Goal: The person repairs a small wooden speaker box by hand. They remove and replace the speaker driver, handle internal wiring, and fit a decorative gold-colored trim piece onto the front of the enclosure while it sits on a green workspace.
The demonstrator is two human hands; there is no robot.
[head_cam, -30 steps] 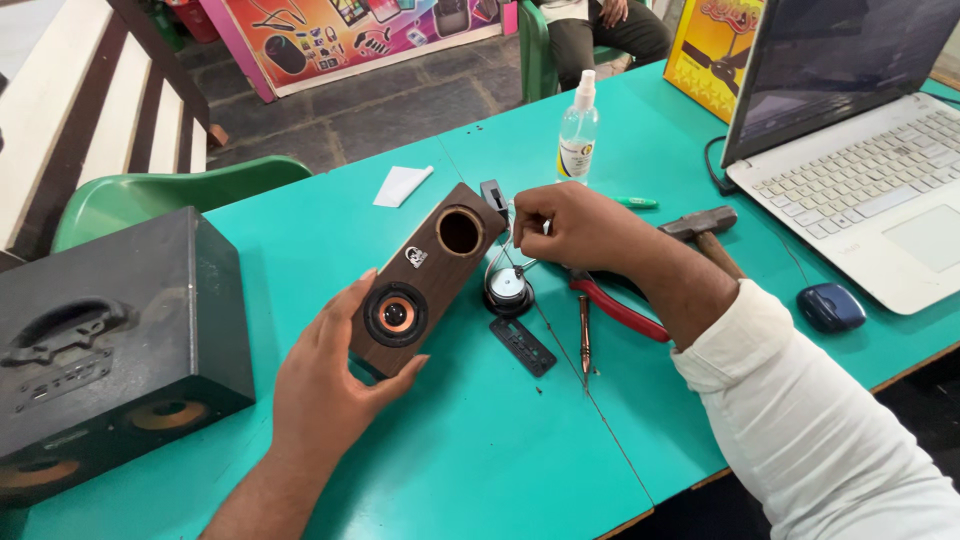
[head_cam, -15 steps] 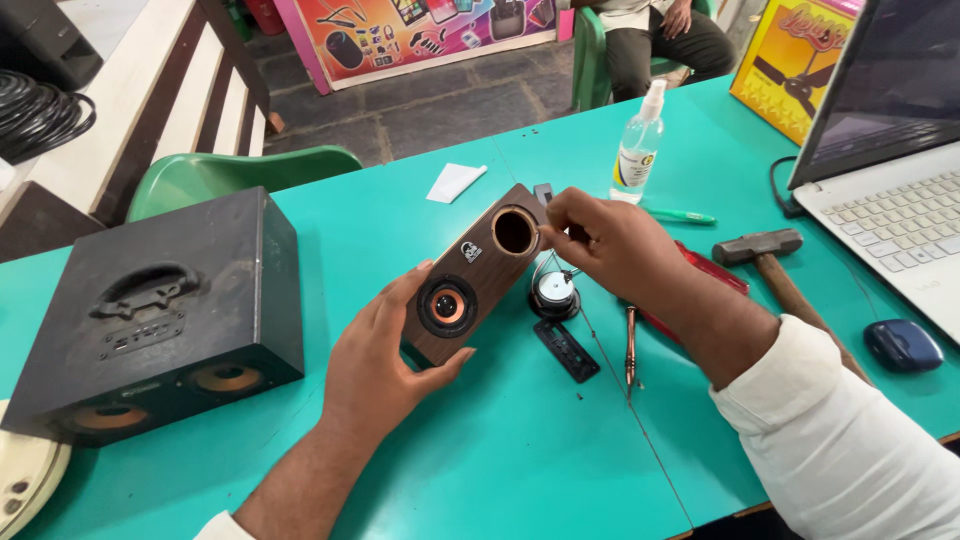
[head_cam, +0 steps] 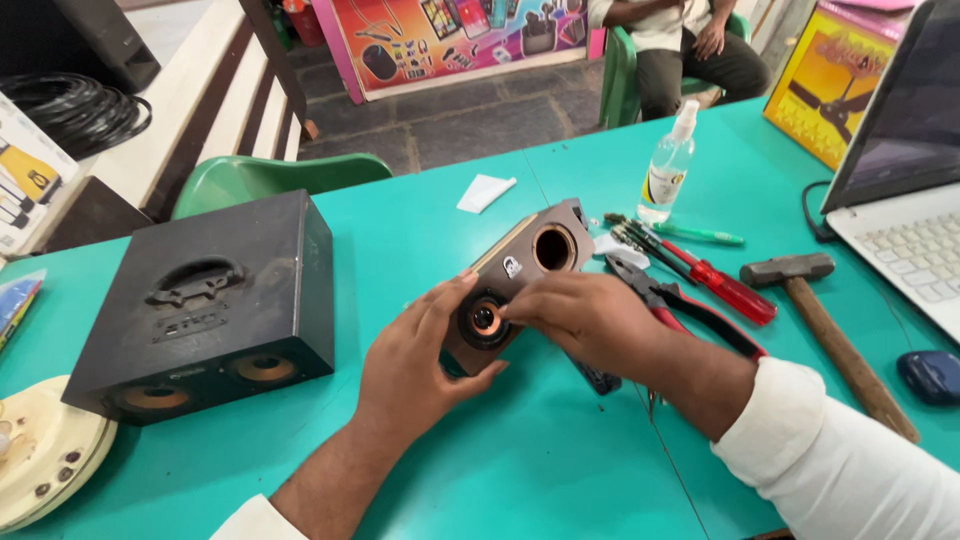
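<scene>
Left hand (head_cam: 415, 365) clamped around the small wooden speaker (head_cam: 515, 282) — right hand (head_cam: 585, 322) fingertips together on its orange cone (head_cam: 485, 319).

Bright, even daylight is falling across the worktop (head_cam: 560, 470); shadows are lying soft and short. Focus is holding sharp; edges are bowing slightly.

Black speaker box (head_cam: 215, 300); hammer (head_cam: 815, 315); laptop (head_cam: 915, 190)

My one head camera looks steeply down and forward, close over the teal table (head_cam: 560, 470); hands at frame centre, floor at top.
</scene>
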